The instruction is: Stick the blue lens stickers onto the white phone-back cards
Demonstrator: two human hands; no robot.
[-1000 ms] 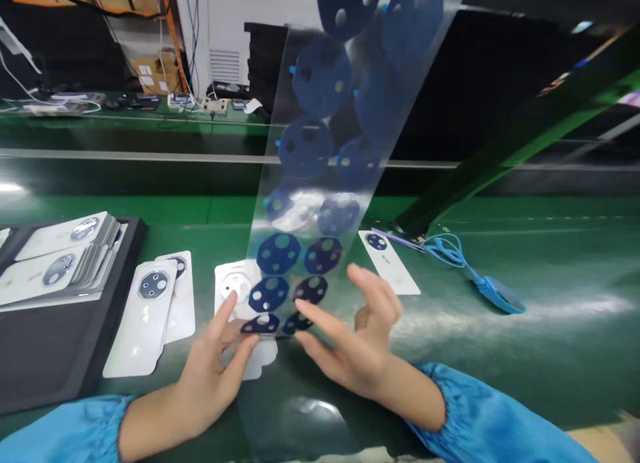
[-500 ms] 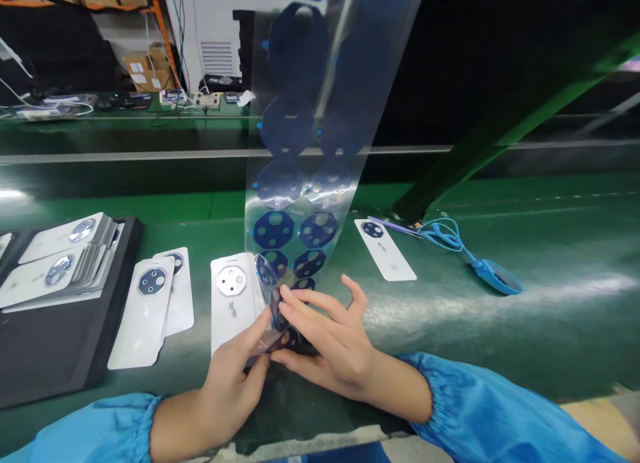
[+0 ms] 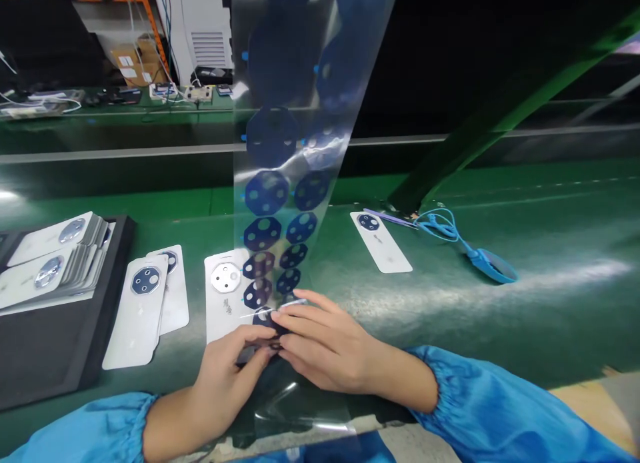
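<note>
Left hand (image 3: pixel 227 373) and right hand (image 3: pixel 325 350) meet at the fingertips, both pinching the low end of the clear film strip (image 3: pixel 290 136) rising above the green bench (image 3: pixel 500 310), just beside a white back cover (image 3: pixel 217 323); dark stickers (image 3: pixel 265 192) line it.

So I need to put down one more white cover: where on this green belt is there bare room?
Widest bare belt lies right of the lone white cover, nearer than the blue wrist strap. A narrower gap runs between that cover and the film strip. Crowded from the black tray across to the film strip.
</note>
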